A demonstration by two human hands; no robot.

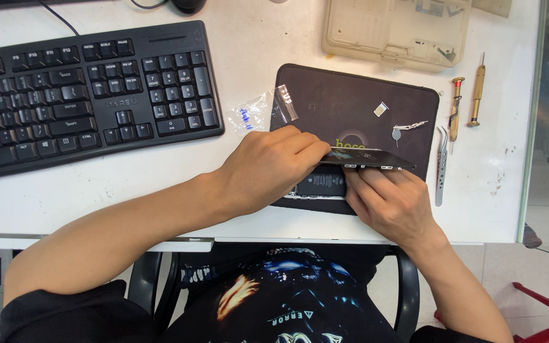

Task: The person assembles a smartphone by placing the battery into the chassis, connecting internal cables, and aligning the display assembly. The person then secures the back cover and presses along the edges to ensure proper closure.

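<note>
A small electronics repair bench — part office desk, part workshop. A white tabletop (160, 184) carries a black full-size computer keyboard (84, 89) beside a dark rectangular work mat (357, 101). Just right of the mat lie fine tools: two brass-handled precision screwdrivers (476, 92), steel tweezers (441, 165) — and, on the mat, a tiny card tray (380, 109) and a metal ejector pin (408, 127). A beige plastic compartment box (395, 32) holding small parts sits behind.
</note>
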